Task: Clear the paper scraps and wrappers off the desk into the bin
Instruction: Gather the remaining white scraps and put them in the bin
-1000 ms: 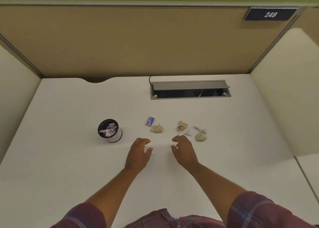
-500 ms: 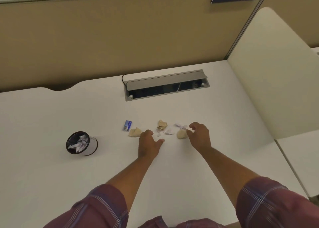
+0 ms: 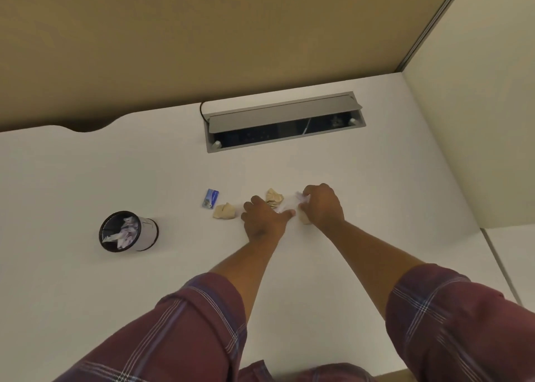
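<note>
A small black mesh bin with white scraps inside stands on the white desk at the left. Right of it lie a blue wrapper and a tan crumpled paper. Another tan crumpled paper lies just beyond my left hand, which rests flat with its fingers apart and its thumb by a small white scrap. My right hand curls over a white wrapper, pinching it between forefinger and thumb. A third tan ball sits under its palm, partly hidden.
A grey cable hatch is open at the back of the desk. Tan partition walls close the back and the right side. A seam to a neighbouring desk runs at the right.
Both hands have moved forward into the scraps. The right hand has closed over the white wrapper and the tan ball. The view has tilted down and shifted right.
</note>
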Tool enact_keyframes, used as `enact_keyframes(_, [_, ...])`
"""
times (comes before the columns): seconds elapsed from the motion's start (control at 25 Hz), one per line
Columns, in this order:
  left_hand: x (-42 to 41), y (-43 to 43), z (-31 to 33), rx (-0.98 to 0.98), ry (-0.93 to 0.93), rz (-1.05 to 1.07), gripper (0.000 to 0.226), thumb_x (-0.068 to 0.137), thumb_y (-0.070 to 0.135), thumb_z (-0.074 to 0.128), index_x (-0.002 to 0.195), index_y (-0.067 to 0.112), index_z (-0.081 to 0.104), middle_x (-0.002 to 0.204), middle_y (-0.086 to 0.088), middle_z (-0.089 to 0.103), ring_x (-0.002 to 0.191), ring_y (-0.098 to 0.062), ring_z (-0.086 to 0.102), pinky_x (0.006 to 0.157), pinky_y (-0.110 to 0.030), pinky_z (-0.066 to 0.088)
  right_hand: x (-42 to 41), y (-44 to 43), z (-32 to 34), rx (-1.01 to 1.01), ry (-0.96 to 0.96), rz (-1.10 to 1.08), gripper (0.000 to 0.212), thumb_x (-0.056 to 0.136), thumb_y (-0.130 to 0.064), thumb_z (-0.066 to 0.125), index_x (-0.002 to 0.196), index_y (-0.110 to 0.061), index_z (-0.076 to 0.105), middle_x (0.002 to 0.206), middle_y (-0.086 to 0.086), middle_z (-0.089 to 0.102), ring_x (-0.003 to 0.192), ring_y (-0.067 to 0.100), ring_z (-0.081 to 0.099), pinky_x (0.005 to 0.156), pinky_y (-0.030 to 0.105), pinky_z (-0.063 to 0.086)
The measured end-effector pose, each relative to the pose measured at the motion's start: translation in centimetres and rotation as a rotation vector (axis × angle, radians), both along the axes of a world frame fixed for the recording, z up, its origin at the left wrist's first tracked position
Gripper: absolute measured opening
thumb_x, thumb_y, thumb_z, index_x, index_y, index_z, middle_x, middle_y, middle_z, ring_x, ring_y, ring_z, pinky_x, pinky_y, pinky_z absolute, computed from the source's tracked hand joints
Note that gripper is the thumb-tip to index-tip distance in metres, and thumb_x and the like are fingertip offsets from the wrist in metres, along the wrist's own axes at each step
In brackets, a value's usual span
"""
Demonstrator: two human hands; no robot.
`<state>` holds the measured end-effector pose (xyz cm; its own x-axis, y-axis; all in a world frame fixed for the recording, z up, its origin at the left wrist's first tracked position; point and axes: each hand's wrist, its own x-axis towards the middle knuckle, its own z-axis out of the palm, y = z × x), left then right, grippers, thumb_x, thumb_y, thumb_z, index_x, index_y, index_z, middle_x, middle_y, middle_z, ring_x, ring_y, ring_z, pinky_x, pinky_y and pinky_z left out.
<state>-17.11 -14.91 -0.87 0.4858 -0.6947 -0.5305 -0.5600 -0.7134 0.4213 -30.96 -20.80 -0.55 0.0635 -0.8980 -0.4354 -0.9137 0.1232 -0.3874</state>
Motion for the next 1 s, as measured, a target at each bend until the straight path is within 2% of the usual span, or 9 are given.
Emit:
enact_keyframes(0.16, [-0.1, 0.0, -0.4, 0.002, -0.044, -0.006, 0.083, 0.073, 0.057, 0.085, 0.129, 0.009, 0.047, 0.129, -0.014, 0.057, 0.118, -0.036, 0.060, 0.093, -0.043, 0.056, 1.2, 0.2, -0.4, -0.036, 0.089, 0.130, 0.016, 0.097, -0.022, 0.059, 0.107, -0.017, 0.071, 0.112, 0.012, 0.056, 0.103, 0.032, 0.064, 0.086, 0.037, 0.056])
enact_keyframes(0.28, [0.5, 0.4, -1.0, -0.045, -0.020, -0.007, 0.057, 0.083, 0.037, 0.083, 0.122, 0.007, 0.055, 0.123, -0.015, 0.061, 0.114, -0.034, 0.064, 0.094, -0.043, 0.059, 1.5, 0.4, -0.7, -0.071, 0.130, 0.188, 0.021, 0.102, -0.023, 0.052, 0.105, -0.013, 0.071, 0.110, 0.013, 0.058, 0.100, 0.032, 0.064, 0.083, 0.035, 0.053])
enact_keyframes(0.4, [1.3, 1.1, -1.4, -0.107, -0.019, -0.066, 0.024, 0.091, 0.019, 0.073, 0.110, 0.006, 0.067, 0.114, -0.014, 0.070, 0.109, -0.031, 0.067, 0.094, -0.043, 0.058, 1.5, 0.6, -0.7, -0.088, 0.153, 0.260, 0.020, 0.101, -0.018, 0.053, 0.102, -0.009, 0.071, 0.106, 0.013, 0.060, 0.097, 0.032, 0.065, 0.075, 0.030, 0.046])
enact_keyframes(0.48, [1.8, 1.7, -1.6, -0.137, -0.022, -0.105, 0.014, 0.094, 0.012, 0.068, 0.105, 0.006, 0.072, 0.110, -0.014, 0.074, 0.105, -0.030, 0.068, 0.092, -0.043, 0.058, 1.4, 0.5, -0.6, -0.099, 0.154, 0.284, 0.022, 0.100, -0.018, 0.052, 0.098, -0.007, 0.071, 0.103, 0.012, 0.063, 0.096, 0.030, 0.065, 0.071, 0.028, 0.041])
enact_keyframes(0.56, [2.2, 2.2, -1.8, -0.143, -0.018, -0.137, 0.011, 0.095, 0.010, 0.066, 0.103, 0.005, 0.073, 0.107, -0.015, 0.075, 0.102, -0.030, 0.069, 0.091, -0.044, 0.058, 1.2, 0.5, -0.3, -0.101, 0.148, 0.273, 0.024, 0.098, -0.016, 0.050, 0.097, -0.007, 0.072, 0.100, 0.012, 0.065, 0.094, 0.030, 0.064, 0.070, 0.027, 0.038])
enact_keyframes(0.72, [3.0, 2.8, -1.9, -0.164, 0.071, -0.108, 0.010, 0.093, 0.014, 0.070, 0.099, 0.007, 0.074, 0.104, -0.011, 0.076, 0.100, -0.029, 0.070, 0.090, -0.044, 0.058, 0.7, 0.8, 0.5, -0.142, 0.101, 0.172, 0.029, 0.099, -0.016, 0.050, 0.078, -0.009, 0.069, 0.079, 0.010, 0.057, 0.074, 0.025, 0.052, 0.058, 0.024, 0.030])
enact_keyframes(0.8, [3.2, 3.1, -1.6, -0.172, 0.113, -0.063, 0.009, 0.092, 0.017, 0.071, 0.100, 0.013, 0.072, 0.103, -0.007, 0.075, 0.098, -0.027, 0.070, 0.086, -0.043, 0.060, 0.4, 1.2, 0.8, -0.181, 0.056, 0.118, 0.030, 0.099, -0.017, 0.053, 0.080, -0.006, 0.073, 0.078, 0.011, 0.060, 0.071, 0.026, 0.056, 0.060, 0.025, 0.033])
enact_keyframes(0.88, [3.1, 3.1, -1.3, -0.205, 0.141, -0.074, 0.015, 0.092, 0.017, 0.071, 0.107, 0.019, 0.070, 0.107, -0.004, 0.075, 0.099, -0.027, 0.071, 0.086, -0.041, 0.060, 0.0, 1.6, 1.0, -0.196, 0.023, 0.098, 0.027, 0.097, -0.015, 0.054, 0.084, -0.005, 0.075, 0.081, 0.013, 0.063, 0.076, 0.029, 0.061, 0.062, 0.028, 0.039])
enact_keyframes(1.0, [3.0, 2.8, -1.3, -0.231, 0.098, -0.209, 0.035, 0.093, 0.017, 0.067, 0.127, 0.025, 0.068, 0.122, -0.004, 0.074, 0.114, -0.026, 0.068, 0.096, -0.039, 0.057, -0.4, 2.4, 1.0, -0.197, -0.009, 0.078, 0.023, 0.096, -0.015, 0.057, 0.089, -0.008, 0.077, 0.090, 0.014, 0.066, 0.084, 0.030, 0.063, 0.065, 0.029, 0.044])
